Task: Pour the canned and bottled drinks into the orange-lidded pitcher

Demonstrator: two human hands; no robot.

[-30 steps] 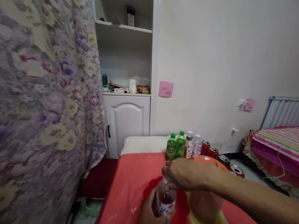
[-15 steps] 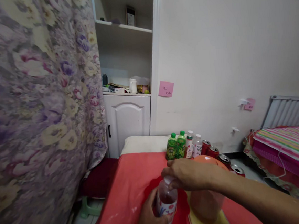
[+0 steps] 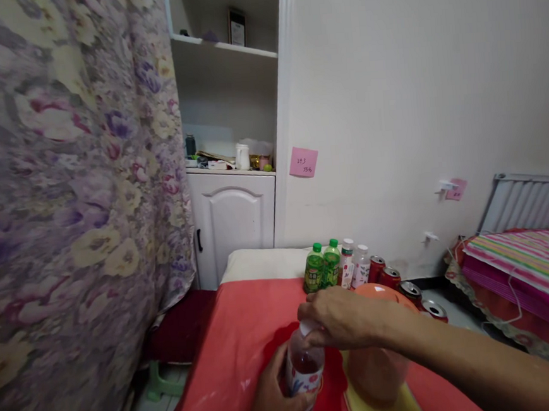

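My left hand (image 3: 280, 392) is wrapped round the body of a clear plastic bottle (image 3: 306, 361) with a printed label, which stands roughly upright at the near part of the table. From above, my right hand (image 3: 333, 318) grips the white bottle cap (image 3: 307, 327) between thumb and fingers. The cap sits at the bottle's neck; whether it is loose I cannot tell. Just right of the bottle, partly behind my right forearm, is a see-through container (image 3: 378, 374) with an orange top (image 3: 383, 292), standing on a yellow cloth (image 3: 409, 407).
Along the table's far edge stand two green-capped bottles (image 3: 314, 269), two white-capped bottles (image 3: 362, 267) and several drink cans (image 3: 389, 277). A red cover (image 3: 245, 322) lies over the table. A floral curtain (image 3: 77, 183) hangs at left, with a white cabinet (image 3: 237, 208) behind.
Both hands keep their hold on the bottle and its cap. The view has shifted very slightly; nothing else has visibly moved.
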